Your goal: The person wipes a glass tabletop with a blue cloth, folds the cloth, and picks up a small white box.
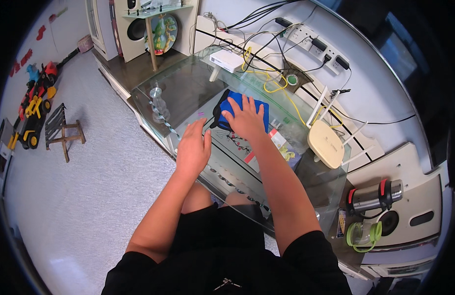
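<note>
My right hand point(246, 120) rests palm down with spread fingers on a blue fabric pouch point(225, 106) with black trim. The pouch lies on a glass-topped stand point(183, 79); the hand covers much of it. My left hand point(192, 149) is empty, just left of the pouch near the stand's front edge. Its thumb is apart from the fingers, and whether it touches the glass I cannot tell. Near my right forearm lie a red and white printed packet point(252, 155) and crumpled clear plastic point(292, 129), partly hidden.
A cream router point(325, 143) with raised antennas stands right. Behind are a white modem point(225, 60), tangled cables and a power strip point(303, 38). A steel flask point(369, 197) and green-handled glass jug point(362, 236) sit far right. A folding stool point(65, 132) stands on the floor.
</note>
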`<state>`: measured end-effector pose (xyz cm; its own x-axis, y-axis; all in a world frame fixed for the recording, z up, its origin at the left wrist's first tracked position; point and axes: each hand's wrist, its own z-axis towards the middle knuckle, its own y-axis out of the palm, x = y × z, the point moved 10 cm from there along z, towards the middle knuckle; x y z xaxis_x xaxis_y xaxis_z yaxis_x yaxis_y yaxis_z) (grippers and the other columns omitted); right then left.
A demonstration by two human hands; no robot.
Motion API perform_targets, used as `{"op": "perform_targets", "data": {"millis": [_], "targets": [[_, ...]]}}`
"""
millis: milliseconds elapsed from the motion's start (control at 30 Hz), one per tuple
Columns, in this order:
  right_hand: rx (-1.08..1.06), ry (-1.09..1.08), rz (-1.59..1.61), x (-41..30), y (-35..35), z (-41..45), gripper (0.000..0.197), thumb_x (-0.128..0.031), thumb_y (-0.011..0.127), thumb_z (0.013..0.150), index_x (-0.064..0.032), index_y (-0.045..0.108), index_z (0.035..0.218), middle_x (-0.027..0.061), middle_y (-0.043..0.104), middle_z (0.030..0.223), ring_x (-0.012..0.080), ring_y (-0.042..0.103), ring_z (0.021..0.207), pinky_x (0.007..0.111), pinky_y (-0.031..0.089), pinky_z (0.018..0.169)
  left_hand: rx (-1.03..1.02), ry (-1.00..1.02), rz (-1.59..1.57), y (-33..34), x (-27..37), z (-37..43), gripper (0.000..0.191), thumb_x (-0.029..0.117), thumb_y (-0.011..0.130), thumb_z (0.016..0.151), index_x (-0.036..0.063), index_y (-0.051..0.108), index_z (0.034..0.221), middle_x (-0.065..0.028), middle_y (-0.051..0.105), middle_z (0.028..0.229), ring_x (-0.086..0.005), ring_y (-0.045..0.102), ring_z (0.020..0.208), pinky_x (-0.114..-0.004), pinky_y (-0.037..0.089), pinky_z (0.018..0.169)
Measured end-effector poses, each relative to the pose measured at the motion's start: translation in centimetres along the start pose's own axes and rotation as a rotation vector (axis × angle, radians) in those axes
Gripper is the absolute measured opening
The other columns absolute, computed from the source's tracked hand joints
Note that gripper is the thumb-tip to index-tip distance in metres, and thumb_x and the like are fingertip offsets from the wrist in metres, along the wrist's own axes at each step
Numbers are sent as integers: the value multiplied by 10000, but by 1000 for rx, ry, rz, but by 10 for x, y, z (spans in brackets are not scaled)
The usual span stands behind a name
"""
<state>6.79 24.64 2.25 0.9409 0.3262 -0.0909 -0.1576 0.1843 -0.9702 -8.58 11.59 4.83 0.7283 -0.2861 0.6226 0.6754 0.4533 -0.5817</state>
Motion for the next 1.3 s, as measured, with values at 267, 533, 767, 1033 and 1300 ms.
{"op": "perform_targets", "data": {"millis": [267,533,767,1033,1300], "targets": [[-4,-38,41,-30,-9,-59,644,-587,447,1015,-248,432,1562,230,286,1652,426,192,1549,680,97,1205,45,-38,-79,-3,-5,3,388,167,544,1018,4,568,1369,-232,597,1399,-412,554,1312,-441,443,1102],[-188,-67,241,-61,-10,-135,690,-497,555,971,-241,374,1586,215,211,1684,429,105,1574,722,4,1191,-78,256,43,-4,64,-10,361,26,562,934,-5,602,1291,-270,575,1394,-444,517,1334,-526,375,1166],[310,187,741,55,-105,-159,254,-208,597,968,-41,703,1127,195,720,1078,389,686,1005,464,537,872,-407,309,256,74,88,-44,604,346,563,1031,6,412,1506,-232,468,1531,-429,378,1464,-609,240,1205],[926,163,701,115,-205,-370,180,2,579,939,-25,695,1076,137,702,939,275,692,828,346,542,742,-525,276,547,104,44,-18,665,545,429,1052,152,373,1586,-97,347,1652,-330,248,1554,-666,131,1215],[910,1105,685,285,-123,-535,327,-155,559,1046,-23,555,1345,113,679,1076,183,668,871,333,554,768,-473,49,679,84,-63,72,639,560,392,1062,229,337,1605,-60,299,1680,-313,223,1564,-704,140,1190]]}}
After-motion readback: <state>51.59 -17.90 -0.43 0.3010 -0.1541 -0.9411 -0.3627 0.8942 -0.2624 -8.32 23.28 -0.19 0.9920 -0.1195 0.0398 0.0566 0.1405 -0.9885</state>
